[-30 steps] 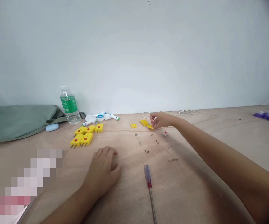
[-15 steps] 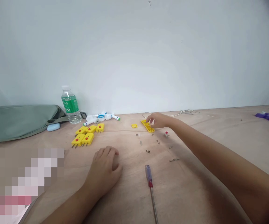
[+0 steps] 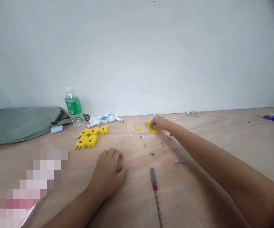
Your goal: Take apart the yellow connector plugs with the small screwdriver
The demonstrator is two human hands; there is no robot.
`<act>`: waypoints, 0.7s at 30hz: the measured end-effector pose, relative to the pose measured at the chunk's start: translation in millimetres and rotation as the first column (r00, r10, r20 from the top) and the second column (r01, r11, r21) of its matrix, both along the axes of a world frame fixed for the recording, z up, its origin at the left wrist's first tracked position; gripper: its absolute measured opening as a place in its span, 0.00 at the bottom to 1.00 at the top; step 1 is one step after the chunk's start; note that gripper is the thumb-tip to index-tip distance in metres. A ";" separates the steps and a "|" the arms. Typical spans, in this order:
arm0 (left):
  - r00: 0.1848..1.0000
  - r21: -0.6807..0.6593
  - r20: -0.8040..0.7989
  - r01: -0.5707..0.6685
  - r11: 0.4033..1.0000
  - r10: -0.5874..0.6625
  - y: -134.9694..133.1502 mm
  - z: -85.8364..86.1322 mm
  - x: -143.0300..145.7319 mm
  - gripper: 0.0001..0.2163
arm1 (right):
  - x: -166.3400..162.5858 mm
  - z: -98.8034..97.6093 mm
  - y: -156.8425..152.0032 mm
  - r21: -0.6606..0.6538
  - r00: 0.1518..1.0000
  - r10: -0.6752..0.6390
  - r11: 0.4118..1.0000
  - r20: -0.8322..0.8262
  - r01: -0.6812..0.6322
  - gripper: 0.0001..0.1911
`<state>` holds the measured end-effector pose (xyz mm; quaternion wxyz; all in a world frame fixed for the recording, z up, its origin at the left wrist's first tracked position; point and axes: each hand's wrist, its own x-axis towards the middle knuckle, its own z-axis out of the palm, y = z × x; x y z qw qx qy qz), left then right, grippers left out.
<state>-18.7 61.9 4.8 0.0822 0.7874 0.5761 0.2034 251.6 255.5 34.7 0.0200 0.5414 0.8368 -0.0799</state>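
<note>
"Yellow casings [image 3: 153, 130] — where are they, and what are your hands doing?"

"Left to right: your left hand [image 3: 109, 166] rests palm-down on the tabletop [image 3: 127, 199], fingers loosely curled, gripping nothing visible. Next comes a small yellow frame [image 3: 138, 128]; just right of it lie the casings, your right hand [image 3: 153, 124] at them. Whether its fingers pinch anything, I cannot tell."

"What just changed?"

"A second ago you had one casing tilted up — now it lies beside the other, so both sit together under your fingers. Your left hand hasn't moved."
</note>
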 end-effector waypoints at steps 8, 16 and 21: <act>0.996 0.069 -0.087 0.012 0.998 -0.006 -1.4 2.9 -0.2 0.11 | -7.1 7.2 -6.9 0.078 0.989 -0.110 0.990 -0.103 0.118 0.13; 0.903 0.284 -0.278 -0.249 0.926 0.328 22.4 -3.7 -42.8 0.24 | -26.9 33.9 -113.5 0.131 0.939 0.196 0.978 -0.282 -0.165 0.14; 0.914 0.245 -0.264 -0.246 0.938 0.308 20.4 -3.1 -47.5 0.22 | -32.3 8.0 -196.4 0.113 0.743 0.580 0.807 -0.335 -0.579 0.23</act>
